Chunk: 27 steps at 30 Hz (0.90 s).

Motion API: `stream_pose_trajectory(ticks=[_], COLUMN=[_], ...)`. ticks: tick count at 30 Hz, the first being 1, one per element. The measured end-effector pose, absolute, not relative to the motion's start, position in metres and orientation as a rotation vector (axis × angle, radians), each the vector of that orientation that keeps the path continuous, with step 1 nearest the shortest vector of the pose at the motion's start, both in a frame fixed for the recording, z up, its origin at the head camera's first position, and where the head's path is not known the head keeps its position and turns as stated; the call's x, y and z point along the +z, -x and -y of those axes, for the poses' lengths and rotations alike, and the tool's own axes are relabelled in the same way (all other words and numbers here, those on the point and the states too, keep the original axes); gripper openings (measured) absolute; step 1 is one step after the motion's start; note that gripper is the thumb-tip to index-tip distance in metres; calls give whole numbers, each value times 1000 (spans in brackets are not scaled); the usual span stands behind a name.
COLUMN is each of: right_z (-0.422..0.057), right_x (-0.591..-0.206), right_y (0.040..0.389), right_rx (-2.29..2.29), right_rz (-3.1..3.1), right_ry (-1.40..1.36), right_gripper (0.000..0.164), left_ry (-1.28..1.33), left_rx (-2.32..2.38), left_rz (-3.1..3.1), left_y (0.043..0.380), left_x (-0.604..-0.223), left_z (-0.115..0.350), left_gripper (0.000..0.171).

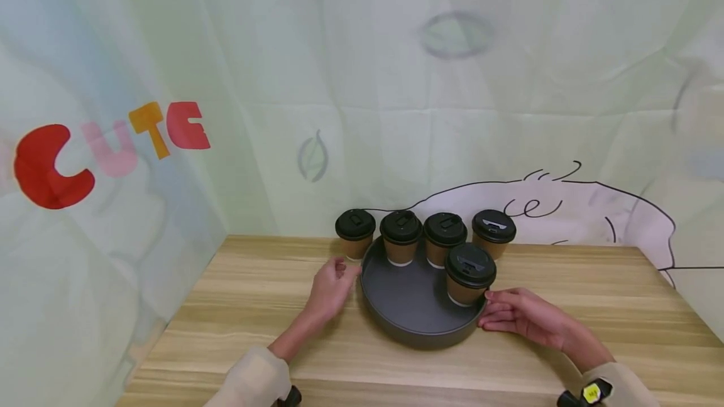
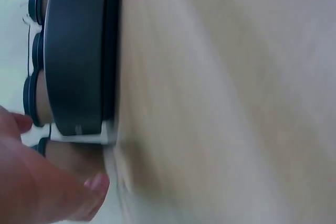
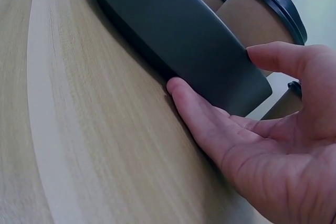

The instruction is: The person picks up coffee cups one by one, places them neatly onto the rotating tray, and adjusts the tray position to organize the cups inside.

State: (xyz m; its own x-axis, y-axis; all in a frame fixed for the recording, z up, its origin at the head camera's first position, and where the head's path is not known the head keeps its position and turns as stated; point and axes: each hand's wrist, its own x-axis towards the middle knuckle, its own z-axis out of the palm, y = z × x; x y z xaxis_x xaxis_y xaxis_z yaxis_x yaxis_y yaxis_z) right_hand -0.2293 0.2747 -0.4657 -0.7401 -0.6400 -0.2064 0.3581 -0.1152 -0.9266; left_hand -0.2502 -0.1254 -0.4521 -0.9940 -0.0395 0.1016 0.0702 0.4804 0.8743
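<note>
Tray (image 1: 404,306): round, dark grey, matte, shallow with raised wall, right side up, looks level. Can't tell if its base sits fully on the surface (image 1: 237,294). Three cups in it, all upright, brown bodies, black lids on: far-left cup (image 1: 401,238) and middle cup (image 1: 444,238) side by side at the far wall, near-right cup (image 1: 471,275) by the right wall. Two more of the same kind outside: left outer cup (image 1: 356,234) just beyond the far-left rim, right outer cup (image 1: 494,234) behind the near-right one, both upright.
</note>
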Motion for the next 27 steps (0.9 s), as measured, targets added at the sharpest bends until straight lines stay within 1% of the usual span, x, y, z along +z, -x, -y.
stream_pose_trajectory(ticks=[6, 8, 10, 15, 22, 25, 27], right_z=[-275, -276, -276, -276, -275, -274, -274], right_x=[-466, -467, -467, -467, -467, -468, -468], right_y=[229, 229, 229, 229, 229, 229, 229], right_rx=[-1923, -1923, -1924, -1926, -1935, -1933, -1930], right_rz=[-1491, -1487, -1486, -1497, -1514, -1518, -1520], right_ry=[326, 326, 322, 315, 317, 316, 317], right_gripper=[29, 30, 29, 29, 27, 27, 27], left_ry=[140, 188, 226, 237, 144, 113, 105], left_rx=[-1335, -1314, -1314, -1293, -1264, -1268, -1286], left_rz=[2541, 2527, 2518, 2539, 2505, 2490, 2482], left_y=[285, 296, 305, 320, 336, 340, 340], left_x=[-443, -441, -440, -441, -448, -450, -450], left_z=[143, 145, 144, 133, 119, 116, 115], left_gripper=[104, 112, 116, 118, 110, 109, 105])
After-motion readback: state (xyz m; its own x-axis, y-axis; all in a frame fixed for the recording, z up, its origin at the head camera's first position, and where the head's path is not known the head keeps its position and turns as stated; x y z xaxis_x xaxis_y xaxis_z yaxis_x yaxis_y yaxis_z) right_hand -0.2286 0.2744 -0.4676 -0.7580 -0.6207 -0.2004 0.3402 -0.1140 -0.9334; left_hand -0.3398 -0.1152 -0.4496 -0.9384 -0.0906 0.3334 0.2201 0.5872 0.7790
